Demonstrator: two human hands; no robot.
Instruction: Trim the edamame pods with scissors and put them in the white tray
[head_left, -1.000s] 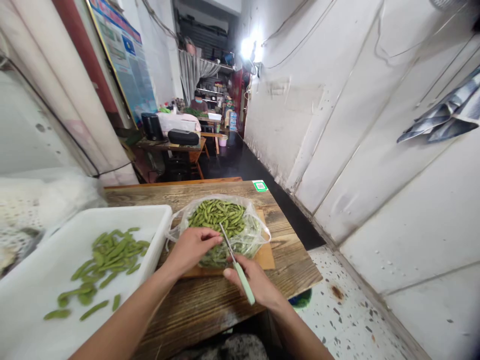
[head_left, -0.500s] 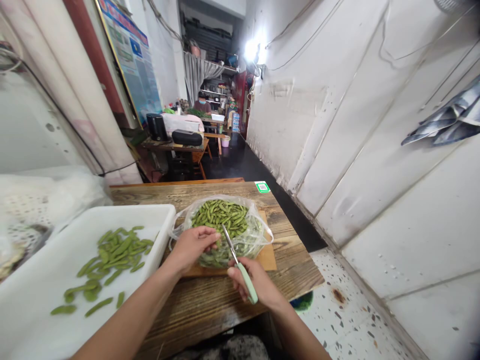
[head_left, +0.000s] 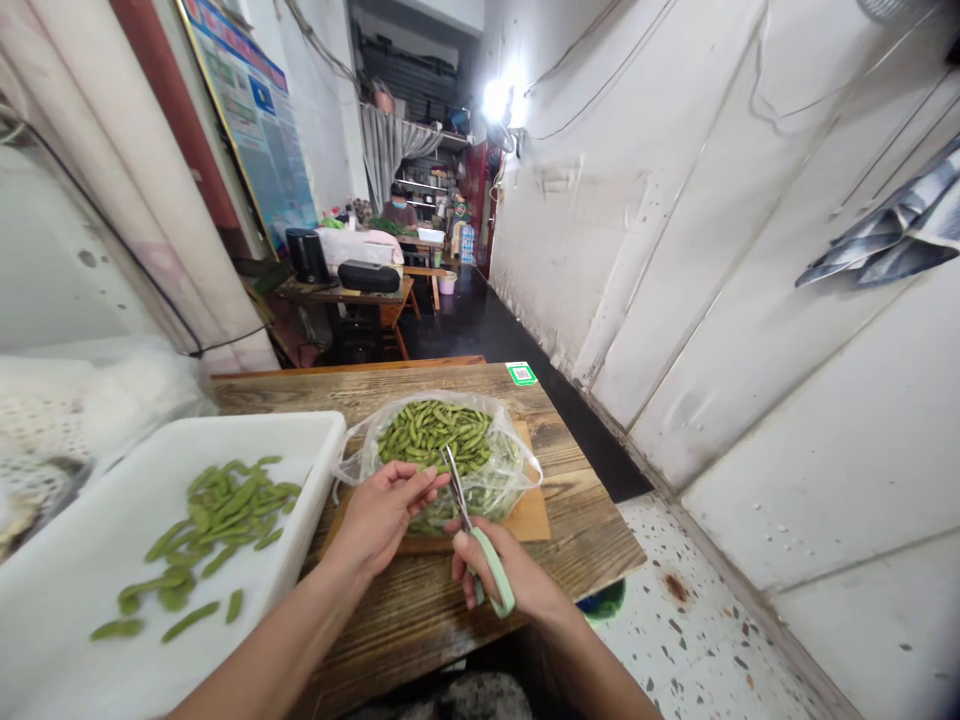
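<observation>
My right hand [head_left: 491, 565] grips a pair of scissors [head_left: 491, 572] with pale green handles. The handles are spread and the blades stand slightly apart, pointing away from me. Close to the blades, the fingers of my left hand [head_left: 390, 505] are pinched together on an edamame pod, mostly hidden by the fingertips. Beneath and beyond both hands is a clear plastic bag [head_left: 517, 480], open at the top and full of green edamame pods [head_left: 435, 430]. To the left, a white tray [head_left: 326, 440] holds a loose pile of pods [head_left: 232, 505].
The bag rests on a brown board [head_left: 536, 515] on a wooden table [head_left: 577, 500]. A QR-code sticker [head_left: 521, 374] marks the far corner. White plastic bags [head_left: 150, 385] lie beyond the tray. Farther back, a person [head_left: 400, 210] is at another table; a white wall [head_left: 675, 300] runs along the right.
The scissors have opened: their handles are now spread and the blades parted. My left fingertips have come closer to the blades. The view has shifted slightly.
</observation>
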